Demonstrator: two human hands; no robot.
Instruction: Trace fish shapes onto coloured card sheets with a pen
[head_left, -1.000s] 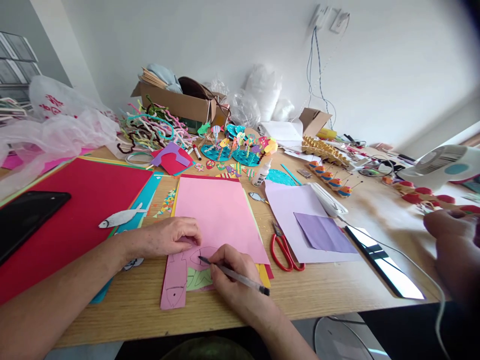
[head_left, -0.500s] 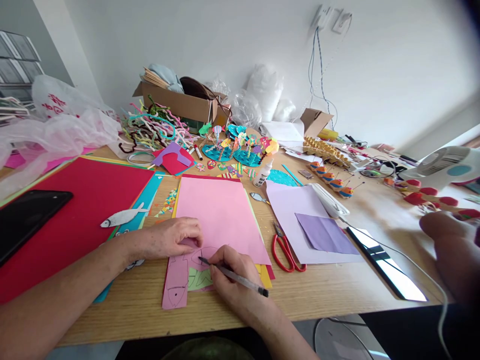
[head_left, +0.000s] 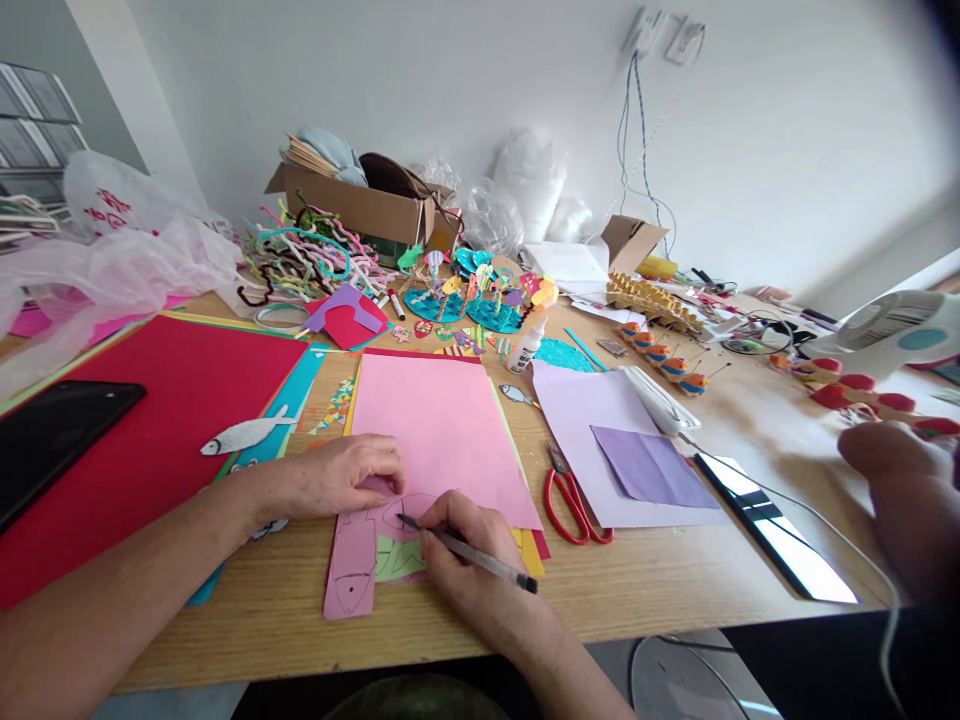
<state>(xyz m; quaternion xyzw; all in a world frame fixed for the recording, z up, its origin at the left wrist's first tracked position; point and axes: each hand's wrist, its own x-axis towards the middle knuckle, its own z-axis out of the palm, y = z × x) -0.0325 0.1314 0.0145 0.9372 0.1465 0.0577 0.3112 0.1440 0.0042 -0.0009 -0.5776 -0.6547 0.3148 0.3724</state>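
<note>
My right hand (head_left: pixel 465 560) is closed round a pen (head_left: pixel 480 558), its tip touching the near corner of a pink paper sheet (head_left: pixel 442 420) where a curved outline is drawn. My left hand (head_left: pixel 345 475) rests with curled fingers on the same pink sheet, pressing it down just left of the pen tip. A pink strip with a drawn fish (head_left: pixel 351 570) hangs toward the table's front edge, and a green patterned piece (head_left: pixel 396 558) lies beside it under my right hand.
Red scissors (head_left: pixel 574 500), lilac paper (head_left: pixel 600 430) with a purple piece, a red sheet (head_left: pixel 150 430), a black tablet (head_left: pixel 52 430), a glue bottle (head_left: pixel 525 345) and pipe cleaners (head_left: pixel 307 255) lie around. Another person's hand (head_left: pixel 907 490) is at the right by a phone (head_left: pixel 772 525).
Hardly anything differs. My hands and the pen stay where they were; the other person's hand at the right has shifted slightly.
</note>
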